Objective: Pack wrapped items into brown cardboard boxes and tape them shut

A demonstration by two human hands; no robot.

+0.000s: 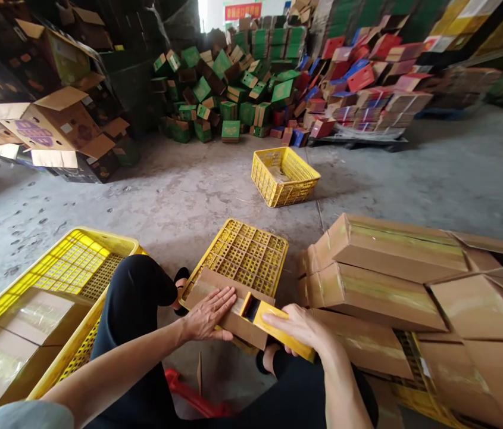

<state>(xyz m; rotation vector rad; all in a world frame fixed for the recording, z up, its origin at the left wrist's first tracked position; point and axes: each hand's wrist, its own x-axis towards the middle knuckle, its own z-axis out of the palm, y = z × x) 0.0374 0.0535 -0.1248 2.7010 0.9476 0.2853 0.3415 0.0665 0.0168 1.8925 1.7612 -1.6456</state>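
Head view, left hand [206, 316], right hand [298, 328], one cardboard box [215, 292], three yellow crates [244, 253].

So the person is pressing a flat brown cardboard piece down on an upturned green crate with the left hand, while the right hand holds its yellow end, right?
Not quite: the upturned crate under the cardboard piece is yellow, not green, as the head view shows. The rest holds: the left hand lies flat on the brown cardboard and the right hand holds its yellow end.
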